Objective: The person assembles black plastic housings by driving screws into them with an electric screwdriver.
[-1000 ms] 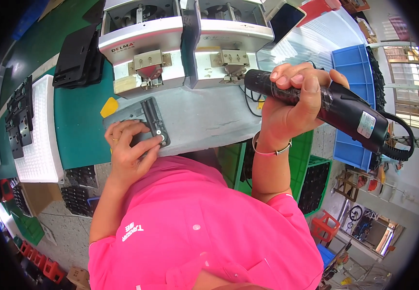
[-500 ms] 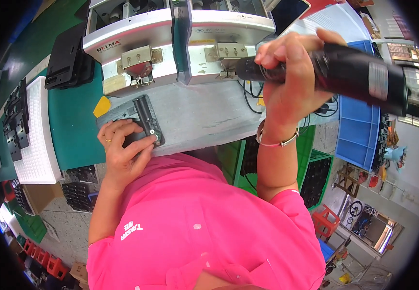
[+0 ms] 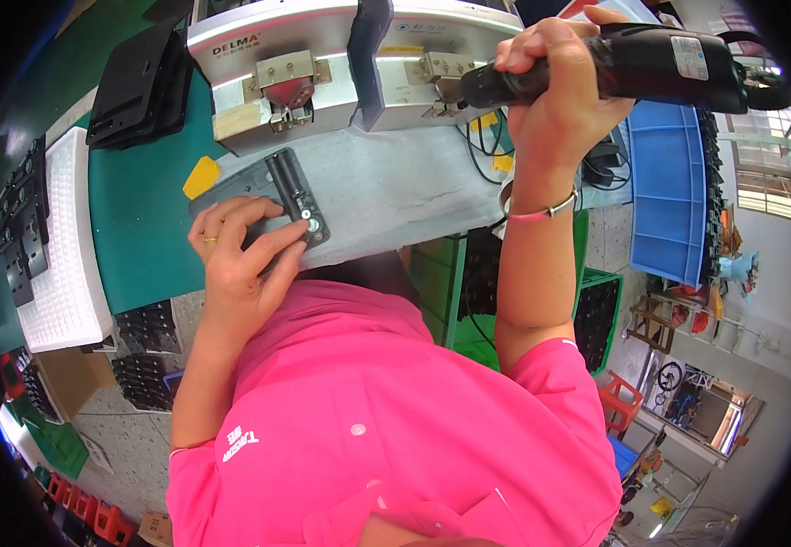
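My right hand (image 3: 559, 87) is raised and wrapped around a black electric screwdriver (image 3: 660, 66), held nearly level. Its nose points left, by the metal outlet block of the right screw feeder (image 3: 418, 68). Whether a screw sits on the tip cannot be seen. My left hand (image 3: 242, 251) rests with bent fingers on a flat black part (image 3: 263, 187) at the bench's near edge, holding it down. A dark cylinder (image 3: 288, 182) lies along that part, and my index fingertip is beside small silver round pieces (image 3: 309, 219) at its near end.
A left screw feeder (image 3: 268, 73) stands beside the right one. White foam tray (image 3: 67, 246) and stacked black panels (image 3: 140, 91) are at the left. A yellow piece (image 3: 201, 178) lies near the part. Blue crate (image 3: 673, 201) and cables (image 3: 482, 150) are at the right; green crates (image 3: 436, 273) stand below.
The whole view has shifted slightly, with bench and feeders now higher and further right. The screwdriver has levelled as its rear end rose. My left hand stays on the black part.
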`<state>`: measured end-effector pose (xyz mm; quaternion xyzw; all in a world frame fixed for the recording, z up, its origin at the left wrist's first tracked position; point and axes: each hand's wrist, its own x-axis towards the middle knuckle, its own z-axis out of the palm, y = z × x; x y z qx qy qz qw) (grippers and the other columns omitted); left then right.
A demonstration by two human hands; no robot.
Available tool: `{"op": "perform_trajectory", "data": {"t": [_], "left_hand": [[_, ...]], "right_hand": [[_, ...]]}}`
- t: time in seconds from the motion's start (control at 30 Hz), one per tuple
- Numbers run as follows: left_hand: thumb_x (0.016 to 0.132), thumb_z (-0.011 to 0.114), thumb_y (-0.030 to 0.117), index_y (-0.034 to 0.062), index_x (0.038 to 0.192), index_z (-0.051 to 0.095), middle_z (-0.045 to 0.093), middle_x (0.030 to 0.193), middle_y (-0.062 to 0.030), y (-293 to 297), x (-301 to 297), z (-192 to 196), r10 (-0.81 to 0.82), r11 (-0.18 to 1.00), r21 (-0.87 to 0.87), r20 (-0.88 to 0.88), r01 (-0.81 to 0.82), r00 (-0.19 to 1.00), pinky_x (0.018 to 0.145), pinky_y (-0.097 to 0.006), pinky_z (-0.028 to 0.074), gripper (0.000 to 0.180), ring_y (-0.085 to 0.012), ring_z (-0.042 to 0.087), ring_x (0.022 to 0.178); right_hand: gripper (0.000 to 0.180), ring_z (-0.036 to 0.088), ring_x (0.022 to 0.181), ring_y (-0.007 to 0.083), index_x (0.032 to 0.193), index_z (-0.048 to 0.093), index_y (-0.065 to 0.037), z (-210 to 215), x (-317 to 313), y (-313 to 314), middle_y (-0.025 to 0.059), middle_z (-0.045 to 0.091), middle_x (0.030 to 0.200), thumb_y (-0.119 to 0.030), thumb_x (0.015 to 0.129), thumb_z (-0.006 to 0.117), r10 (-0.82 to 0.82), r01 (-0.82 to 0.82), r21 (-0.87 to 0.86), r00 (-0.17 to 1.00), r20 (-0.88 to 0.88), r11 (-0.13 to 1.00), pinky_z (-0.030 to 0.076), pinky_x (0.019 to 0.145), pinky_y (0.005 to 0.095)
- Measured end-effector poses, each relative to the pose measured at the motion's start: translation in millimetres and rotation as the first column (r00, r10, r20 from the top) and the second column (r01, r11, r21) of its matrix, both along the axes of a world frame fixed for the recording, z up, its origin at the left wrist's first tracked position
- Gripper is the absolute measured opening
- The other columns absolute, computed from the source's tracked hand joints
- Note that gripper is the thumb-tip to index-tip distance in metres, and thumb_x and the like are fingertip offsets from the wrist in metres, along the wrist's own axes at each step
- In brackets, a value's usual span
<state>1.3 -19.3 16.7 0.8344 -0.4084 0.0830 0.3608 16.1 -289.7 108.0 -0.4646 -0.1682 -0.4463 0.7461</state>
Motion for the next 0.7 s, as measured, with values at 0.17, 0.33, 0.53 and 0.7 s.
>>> {"op": "perform_trajectory", "data": {"t": [0.17, 0.33, 0.53, 0.7], "left_hand": [[0.068, 0.075, 0.011, 0.0134, 0.090, 0.072, 0.060, 0.100, -0.0028, 20, -5, -6, 0.021, 0.999, -0.034, 0.018, -0.020, 1.000, 0.093, -0.039, 0.031, 0.022, -0.0227, 0.055, 0.101], [0.068, 0.075, 0.013, 0.0141, 0.092, 0.071, 0.060, 0.101, -0.0028, 39, -11, -12, 0.094, 0.995, -0.046, 0.011, -0.094, 0.995, 0.093, -0.039, 0.031, 0.024, -0.0235, 0.054, 0.102], [0.067, 0.077, 0.017, 0.0134, 0.095, 0.070, 0.060, 0.105, -0.0030, 49, -14, -22, 0.123, 0.992, -0.024, 0.008, -0.123, 0.992, 0.096, -0.040, 0.032, 0.029, -0.0246, 0.053, 0.106], [0.067, 0.076, 0.020, 0.0175, 0.095, 0.068, 0.058, 0.108, 0.0002, 46, -13, -28, 0.111, 0.994, -0.003, 0.013, -0.111, 0.994, 0.099, -0.043, 0.027, 0.029, -0.0210, 0.051, 0.108]], "right_hand": [[0.031, 0.052, 0.056, 0.0167, 0.112, 0.045, -0.006, -5, -11, -28, 0.0077, 0.052, 0.067, 0.000, 0.084, 0.057, -0.139, 0.120, -0.093, 0.964, -0.225, 0.988, 0.048, 0.056, 0.0356], [0.030, 0.053, 0.057, 0.0168, 0.110, 0.047, -0.009, -4, -17, -25, 0.0068, 0.053, 0.069, 0.001, 0.083, 0.057, -0.189, 0.155, -0.139, 0.941, -0.280, 0.978, 0.047, 0.055, 0.0366], [0.032, 0.046, 0.054, 0.0154, 0.118, 0.046, -0.012, -2, -53, 23, 0.0052, 0.048, 0.067, -0.007, 0.086, 0.051, -0.006, -0.008, -0.055, 0.968, -0.250, 0.998, 0.044, 0.051, 0.0337], [0.037, 0.045, 0.050, 0.0158, 0.122, 0.038, -0.011, -32, -57, 96, 0.0042, 0.046, 0.068, -0.004, 0.089, 0.052, 0.229, -0.226, 0.045, 0.921, -0.314, 0.973, 0.046, 0.046, 0.0338]]}}
